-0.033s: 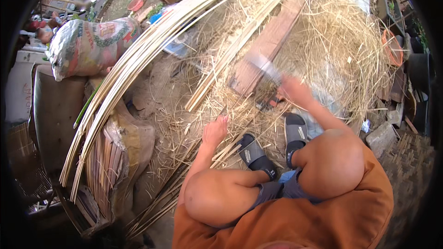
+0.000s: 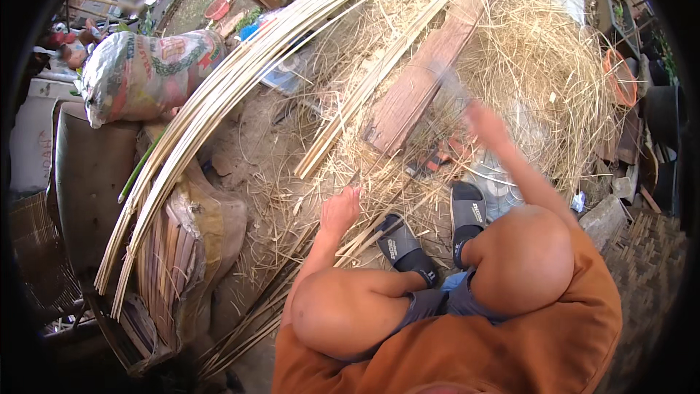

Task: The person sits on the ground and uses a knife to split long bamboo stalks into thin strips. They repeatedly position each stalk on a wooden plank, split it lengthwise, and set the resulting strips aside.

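Observation:
My left hand [image 2: 341, 208] is closed round a thin, dark strip [image 2: 355, 177] whose tip pokes out past the fingers, just short of the plank's near end. My right hand [image 2: 487, 128] is to the right of the plank, wrapped round the handle of a knife. Motion smears the knife's blade [image 2: 453, 82], which points up and left over the edge of the reddish-brown wooden plank [image 2: 419, 95]. The handle itself is hidden in the fist. Below the plank's end lies an orange and black tool [image 2: 434, 160], among shavings.
Long pale bamboo strips [image 2: 219, 87] arch across the left over a worn padded seat. More strips [image 2: 379, 91] lie beside the plank. Straw-like shavings [image 2: 561, 66] heap at the right. A stuffed sack [image 2: 153, 73] stands at the left, an orange hoop [image 2: 620, 76] at the right.
My right hand and the knife have moved up and to the right, uncovering more of the orange and black tool. My left hand has hardly moved.

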`<state>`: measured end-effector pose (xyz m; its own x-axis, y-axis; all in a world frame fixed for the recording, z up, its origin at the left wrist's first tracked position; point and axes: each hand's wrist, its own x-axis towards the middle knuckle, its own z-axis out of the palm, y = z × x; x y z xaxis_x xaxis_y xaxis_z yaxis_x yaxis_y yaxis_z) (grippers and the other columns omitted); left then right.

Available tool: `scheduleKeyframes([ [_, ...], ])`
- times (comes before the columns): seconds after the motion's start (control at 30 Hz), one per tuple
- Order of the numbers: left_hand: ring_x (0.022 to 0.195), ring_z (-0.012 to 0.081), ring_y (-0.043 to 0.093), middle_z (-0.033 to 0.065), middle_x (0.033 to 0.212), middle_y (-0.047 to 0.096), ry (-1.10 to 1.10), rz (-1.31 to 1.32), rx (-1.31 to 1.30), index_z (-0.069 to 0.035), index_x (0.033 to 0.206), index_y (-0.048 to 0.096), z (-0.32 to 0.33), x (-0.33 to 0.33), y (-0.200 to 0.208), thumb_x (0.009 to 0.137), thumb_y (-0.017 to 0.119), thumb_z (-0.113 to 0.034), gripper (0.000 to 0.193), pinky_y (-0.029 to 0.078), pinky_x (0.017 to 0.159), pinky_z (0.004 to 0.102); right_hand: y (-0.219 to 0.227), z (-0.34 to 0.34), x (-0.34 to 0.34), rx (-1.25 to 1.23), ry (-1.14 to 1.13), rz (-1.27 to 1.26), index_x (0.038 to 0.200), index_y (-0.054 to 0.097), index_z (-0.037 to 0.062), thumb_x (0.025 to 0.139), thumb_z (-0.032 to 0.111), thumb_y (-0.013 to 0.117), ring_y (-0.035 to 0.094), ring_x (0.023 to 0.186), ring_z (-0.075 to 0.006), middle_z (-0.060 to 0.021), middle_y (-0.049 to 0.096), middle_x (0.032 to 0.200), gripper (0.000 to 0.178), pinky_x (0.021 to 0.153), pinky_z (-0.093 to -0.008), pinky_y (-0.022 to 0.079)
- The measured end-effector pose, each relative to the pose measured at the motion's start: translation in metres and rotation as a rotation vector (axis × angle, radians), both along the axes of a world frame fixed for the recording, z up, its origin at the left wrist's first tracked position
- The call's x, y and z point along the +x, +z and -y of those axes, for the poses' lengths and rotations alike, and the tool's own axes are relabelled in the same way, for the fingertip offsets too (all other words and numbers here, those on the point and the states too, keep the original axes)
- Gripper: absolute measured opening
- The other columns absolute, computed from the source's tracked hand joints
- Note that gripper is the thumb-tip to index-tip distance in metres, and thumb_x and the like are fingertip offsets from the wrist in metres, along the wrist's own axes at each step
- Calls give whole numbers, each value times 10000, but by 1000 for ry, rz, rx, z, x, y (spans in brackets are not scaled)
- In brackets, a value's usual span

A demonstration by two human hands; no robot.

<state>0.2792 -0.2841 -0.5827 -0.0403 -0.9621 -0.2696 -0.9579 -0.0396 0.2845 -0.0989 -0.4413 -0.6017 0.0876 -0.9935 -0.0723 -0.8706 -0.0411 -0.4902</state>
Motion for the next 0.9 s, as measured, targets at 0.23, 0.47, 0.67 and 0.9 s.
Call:
scheduleKeyframes([
  [0.23, 730, 370, 618, 209, 742, 642, 183, -395, 224, -17, 819, 619, 10, 19, -22, 974, 360, -406, 492, 475, 708, 453, -25, 25, -27, -24, 11, 113, 1141, 559, 63, 914, 382, 513, 635, 794, -372, -204, 642, 823, 394, 696, -478, 491],
  [0.47, 544, 163, 490, 66, 547, 506, 390, -557, 429, -17, 663, 561, -110, 97, 7, 972, 382, -459, 568, 401, 542, 327, -10, -12, 13, 20, 411, -158, 1220, 539, 158, 863, 417, 588, 641, 891, -344, -146, 639, 891, 443, 746, -437, 521],
  [0.67, 527, 155, 477, 83, 522, 460, 502, -519, 338, 18, 690, 551, -72, 62, 33, 944, 458, -457, 547, 385, 518, 336, 2, -46, 58, -204, 549, 24, 1134, 601, 127, 888, 355, 562, 642, 824, -369, -156, 653, 960, 338, 706, -457, 515],
  [0.9, 580, 255, 461, 213, 619, 478, 296, -344, 206, 56, 759, 507, -122, 106, -3, 923, 476, -367, 455, 379, 586, 431, 1, 37, -20, 5, 88, 64, 1259, 521, 152, 904, 363, 532, 629, 777, -382, -187, 647, 891, 414, 698, -458, 500],
])
